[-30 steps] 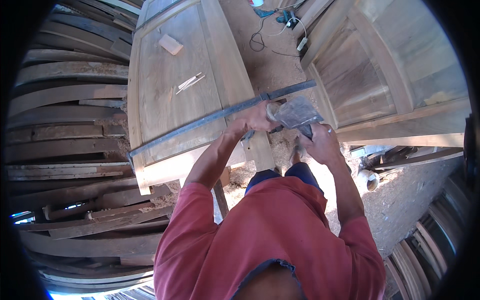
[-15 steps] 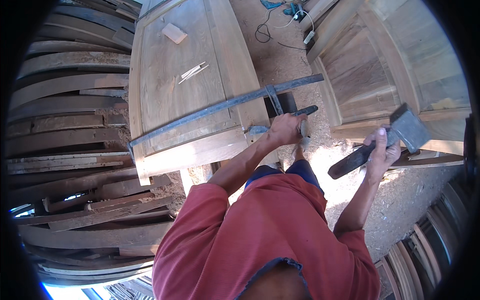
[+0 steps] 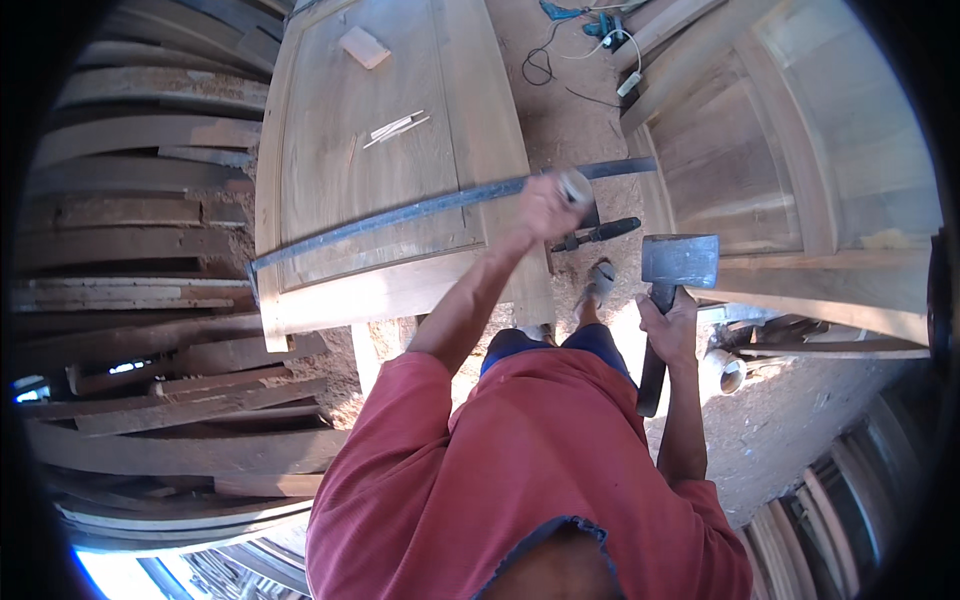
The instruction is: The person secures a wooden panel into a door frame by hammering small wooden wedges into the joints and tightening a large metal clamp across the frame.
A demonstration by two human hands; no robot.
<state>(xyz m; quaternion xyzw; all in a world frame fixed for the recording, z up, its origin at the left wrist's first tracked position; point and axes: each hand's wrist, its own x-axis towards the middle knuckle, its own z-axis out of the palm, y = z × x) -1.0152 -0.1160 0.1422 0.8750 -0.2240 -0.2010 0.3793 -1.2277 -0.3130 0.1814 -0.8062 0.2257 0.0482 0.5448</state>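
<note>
My right hand [image 3: 672,325] is closed around the dark handle of a mallet [image 3: 680,261], whose blocky grey head points up and away from me. My left hand [image 3: 548,205] is over the right part of a long metal bar clamp [image 3: 400,215], above its sliding jaw. Motion blurs the fingers, and a pale round shape beside them is hard to make out. The clamp spans a panelled wooden door [image 3: 350,170] lying flat, and its dark screw handle [image 3: 614,229] sticks out past the door's right edge.
On the door are a pale block [image 3: 364,47] and several thin wood strips [image 3: 396,128]. Another panelled door [image 3: 730,150] leans at the right. Stacked boards [image 3: 150,210] fill the left. Power tools with cords [image 3: 603,28] lie at the far end, and a can [image 3: 724,371] is at right.
My left hand has left the clamp's screw handle and moved up and left to the bar. The mallet has moved left, turning from slanted to nearly upright.
</note>
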